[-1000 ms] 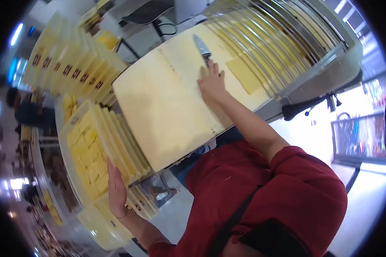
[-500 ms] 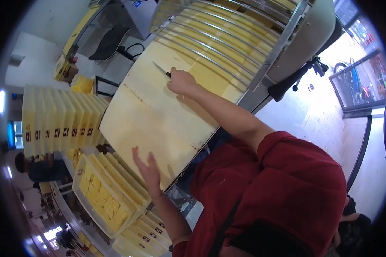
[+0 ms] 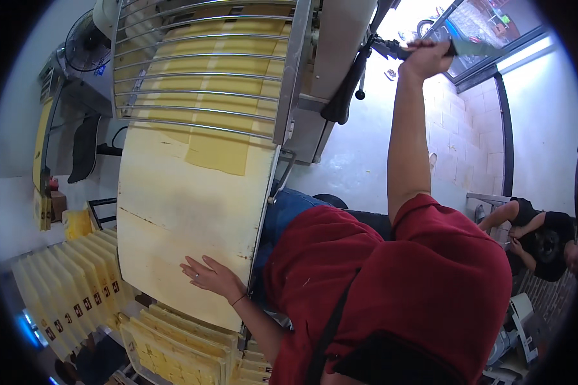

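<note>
The right hand (image 3: 427, 60) gripped a knife (image 3: 476, 49) away from the table (image 3: 167, 192); careless swinging could cut somebody. The left hand (image 3: 216, 278) was open.

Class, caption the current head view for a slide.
Knife held out in the right hand, left hand open over a pale worktop, yellow sheets partly beneath a metal guard.

Gloss is thrown off the metal guard (image 3: 291, 70); smooth, matt finish is shown by the yellow sheet (image 3: 218, 154), smudged matt by the board (image 3: 186, 208); translucent plastic is seen in the crates (image 3: 70, 292), cloth in the shirt (image 3: 398, 276).
</note>
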